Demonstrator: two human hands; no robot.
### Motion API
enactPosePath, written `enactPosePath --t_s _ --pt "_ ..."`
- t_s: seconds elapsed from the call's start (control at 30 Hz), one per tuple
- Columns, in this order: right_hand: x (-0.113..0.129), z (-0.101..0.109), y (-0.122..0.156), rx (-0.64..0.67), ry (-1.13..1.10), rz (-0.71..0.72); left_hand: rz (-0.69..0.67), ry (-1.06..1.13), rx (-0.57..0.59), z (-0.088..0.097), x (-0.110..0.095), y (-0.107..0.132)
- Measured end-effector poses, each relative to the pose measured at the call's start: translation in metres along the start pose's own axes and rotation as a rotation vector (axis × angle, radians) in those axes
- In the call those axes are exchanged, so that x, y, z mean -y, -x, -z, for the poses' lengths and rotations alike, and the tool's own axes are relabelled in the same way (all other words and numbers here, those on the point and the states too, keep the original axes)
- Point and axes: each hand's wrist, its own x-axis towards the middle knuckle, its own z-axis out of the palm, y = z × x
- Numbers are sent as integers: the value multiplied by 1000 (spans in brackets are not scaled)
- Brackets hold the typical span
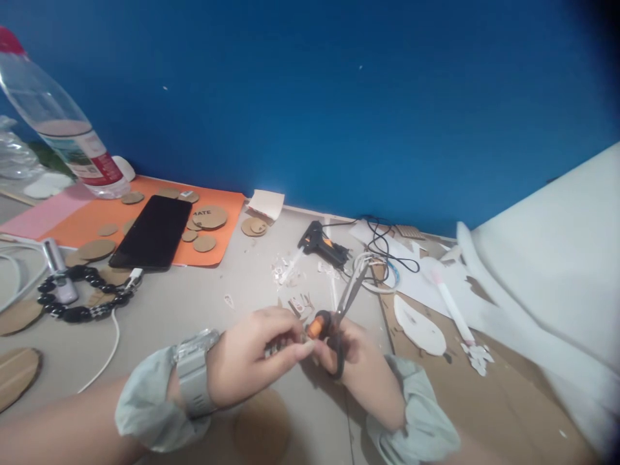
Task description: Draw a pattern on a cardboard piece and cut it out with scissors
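Observation:
My right hand (361, 371) grips a pair of scissors (341, 313) by its orange and black handles, blades pointing up and away. My left hand (252, 361), with a grey watch (194, 371) on the wrist, pinches something small at the scissors' handles; I cannot make out what it is. Both hands meet low in the middle of the view, just above the grey table (194, 310). A cardboard disc (261, 429) lies under my left wrist.
A black phone (152, 232) and cardboard discs (209, 217) lie on an orange sheet (97, 216) at left. A water bottle (58, 123), a bead bracelet (82, 297), a black glue gun (322, 245), white paper scraps (419, 326) and brown cardboard (484, 400) surround the hands.

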Motion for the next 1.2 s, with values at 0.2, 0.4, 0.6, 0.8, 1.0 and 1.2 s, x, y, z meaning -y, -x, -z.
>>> enactPosePath --t_s 0.2,0.4,0.6,0.8,1.0,1.2 --pt "0 -2 3 53 25 40 -16 -48 -13 0 0 0" --pt "-6 0 4 123 -82 -9 49 74 67 3 2 4" --pt "-4 2 2 104 -52 15 8 65 139 7 -2 5" --pt "-4 2 1 112 -69 31 -17 24 52 5 -2 1" --pt "-6 2 0 127 -61 43 21 220 127 2 6 1" --pt "-1 3 -2 -6 -65 18 95 199 24 4 5 0"
